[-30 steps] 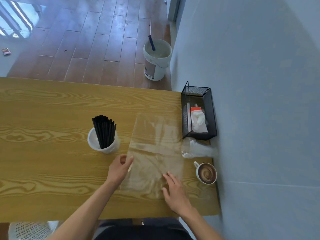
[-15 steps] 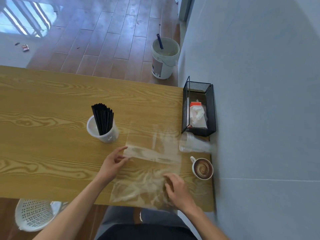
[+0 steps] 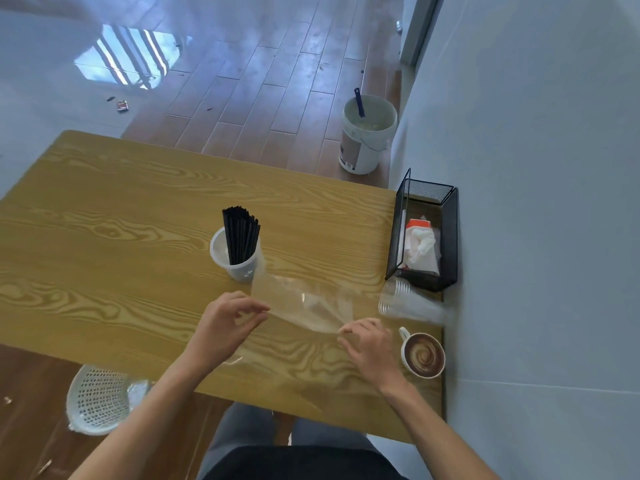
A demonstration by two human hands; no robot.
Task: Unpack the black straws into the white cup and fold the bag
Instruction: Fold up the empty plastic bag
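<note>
On the wooden counter (image 3: pixel 114 244), the clear bag (image 3: pixel 304 306) lies partly lifted between the two hands, its far edge just beside the white cup (image 3: pixel 239 261). Inside that cup the black straws (image 3: pixel 240 235) stand upright in a bundle. At the bag's left edge the left hand (image 3: pixel 225 329) pinches the film between thumb and curled fingers; at its right edge the right hand (image 3: pixel 372 348) does the same with its fingertips. Right of the bag, a stack of clear cups (image 3: pixel 405 303) lies on its side, near a mug of coffee (image 3: pixel 423 355). Behind them sits a black mesh basket (image 3: pixel 446 237) against the wall. Beyond the counter, a white bucket (image 3: pixel 367 136) stands on the floor.
</note>
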